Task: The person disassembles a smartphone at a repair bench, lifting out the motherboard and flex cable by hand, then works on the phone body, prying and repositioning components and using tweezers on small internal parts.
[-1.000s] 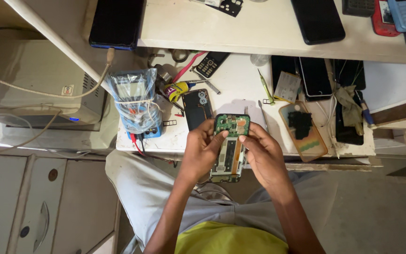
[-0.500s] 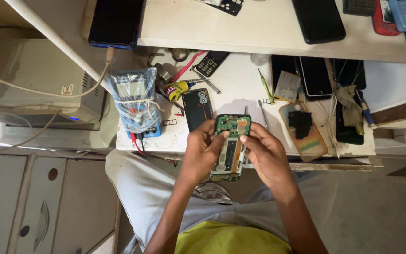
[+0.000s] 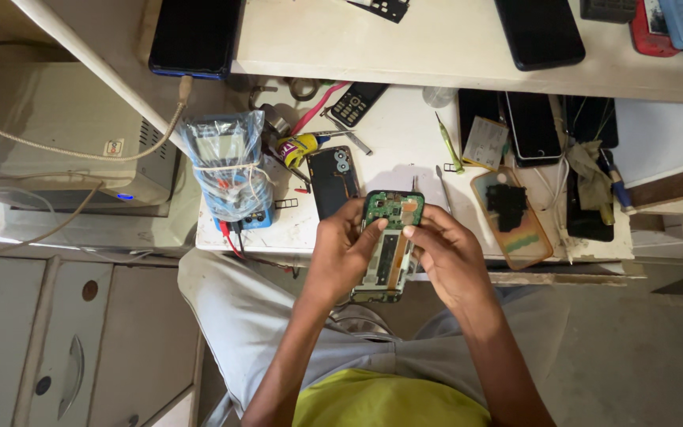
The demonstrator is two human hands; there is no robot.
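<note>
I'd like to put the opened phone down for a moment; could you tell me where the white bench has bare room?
Bare patch: white bench between the black back cover and green tweezers. The upper shelf is mostly bare. Crowded: around the wrapped blue multimeter and the dark phones on the right.

Both hands — left hand point(image 3: 344, 251), right hand point(image 3: 448, 257) — grip an opened phone point(image 3: 387, 247) above the cluttered workbench point(image 3: 393, 150).

We see soft, even, warm light on the white worktop point(image 3: 405, 150); shadows fall faint; brighter glare washes the left edge; focus holds sharp, with lines bowing at the edges.
</note>
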